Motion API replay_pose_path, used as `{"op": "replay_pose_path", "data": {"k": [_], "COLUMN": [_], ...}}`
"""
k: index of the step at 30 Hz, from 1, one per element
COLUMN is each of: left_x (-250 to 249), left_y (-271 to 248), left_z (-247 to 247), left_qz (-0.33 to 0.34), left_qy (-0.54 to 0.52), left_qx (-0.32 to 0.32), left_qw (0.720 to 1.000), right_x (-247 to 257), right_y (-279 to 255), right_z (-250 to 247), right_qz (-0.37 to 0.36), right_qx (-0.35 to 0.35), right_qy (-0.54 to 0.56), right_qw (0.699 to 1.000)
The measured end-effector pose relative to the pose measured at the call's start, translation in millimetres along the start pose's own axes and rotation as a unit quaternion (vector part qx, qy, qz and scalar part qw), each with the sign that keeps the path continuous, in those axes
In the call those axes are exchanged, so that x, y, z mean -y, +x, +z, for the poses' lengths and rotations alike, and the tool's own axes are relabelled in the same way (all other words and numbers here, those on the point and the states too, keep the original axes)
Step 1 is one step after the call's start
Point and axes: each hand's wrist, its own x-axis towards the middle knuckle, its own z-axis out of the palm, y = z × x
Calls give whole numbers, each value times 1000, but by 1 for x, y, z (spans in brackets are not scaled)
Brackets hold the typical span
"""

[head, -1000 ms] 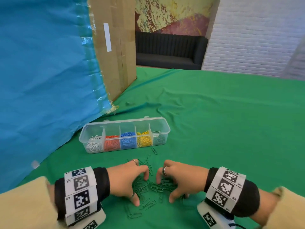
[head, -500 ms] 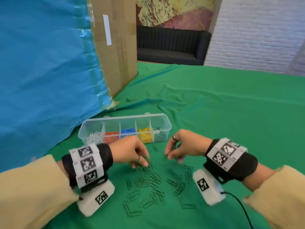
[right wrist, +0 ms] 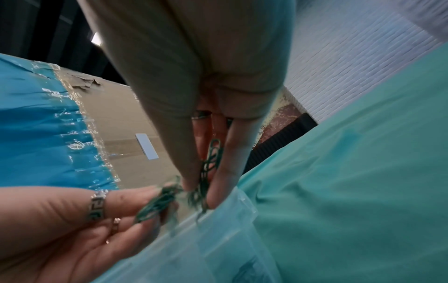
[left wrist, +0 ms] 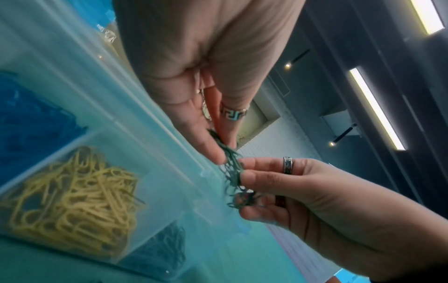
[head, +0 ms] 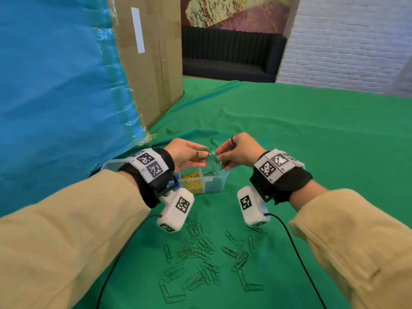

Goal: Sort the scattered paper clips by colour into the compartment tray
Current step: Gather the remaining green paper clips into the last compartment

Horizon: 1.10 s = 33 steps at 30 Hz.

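My left hand (head: 189, 152) and right hand (head: 236, 152) meet above the right end of the clear compartment tray (head: 219, 182). Each pinches a bunch of green paper clips (head: 211, 158) between thumb and fingers, shown close in the left wrist view (left wrist: 231, 168) and the right wrist view (right wrist: 206, 172). Some clips dangle over the end compartment, which holds green clips (left wrist: 160, 250). Beside it lies the yellow clips' compartment (head: 192, 182). My left forearm hides the tray's left half. Several green clips (head: 200, 255) lie scattered on the green cloth in front of the tray.
A tall cardboard box (head: 151, 63) partly covered with blue plastic sheet (head: 55, 85) stands at the left, just behind the tray. Wrist camera cables (head: 296, 248) trail across the cloth near the loose clips. The green tablecloth (head: 312, 141) stretches to the right and back.
Both hands rose from the pile of green clips on the cloth, each with a pinch of clips, and moved forward over the tray's right end. The camera has tilted and moved closer.
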Motion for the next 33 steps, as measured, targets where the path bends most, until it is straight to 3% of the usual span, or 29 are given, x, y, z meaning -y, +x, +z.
{"op": "replay_pose_path", "data": {"k": [3,6,8,11,13,15,17,18,20,21,23,26,27,28,30,33], "left_x": [0,-1,-1,4,11,20,33,41,57,64,76,77,74,70,67,75], "left_y": [-3,-9,-18,-44,-67,-86,-96,-99,-104,-104,-102,-97,-97,-100,-106,-113], "left_z": [-1,-3,-7,-19,-31,-46,-58,-61,-60,-57,-48,-33,-30,-28,-28,-27], "left_qz": [-54,-59,-9,110,134,108,37,-14,-90,-103,-89,-44,-18,16,75,96], "left_qy": [-32,16,74,132,107,130,274,365,491,514,504,414,405,434,544,633], "left_qx": [50,94,100,86,107,160,227,259,291,286,269,258,254,250,243,265], "left_qw": [997,994,992,981,979,972,934,894,816,802,816,872,878,865,800,721], "right_x": [3,6,6,-5,-20,-38,-51,-54,-57,-56,-52,-45,-42,-41,-44,-49], "right_y": [-8,-23,-36,-63,-79,-92,-103,-108,-116,-119,-122,-124,-124,-124,-126,-133], "right_z": [0,0,-3,-12,-19,-23,-22,-19,-10,-4,10,23,23,21,17,21], "right_qz": [-24,-41,-71,-107,-59,25,85,98,91,76,43,-9,-31,-50,-62,-61], "right_qx": [29,44,27,1,66,165,230,247,258,259,269,281,270,256,246,290], "right_qy": [46,52,27,-100,-211,-295,-306,-293,-273,-273,-265,-244,-258,-280,-321,-354], "right_qw": [998,997,997,989,973,941,920,919,922,923,925,928,927,924,912,887]}}
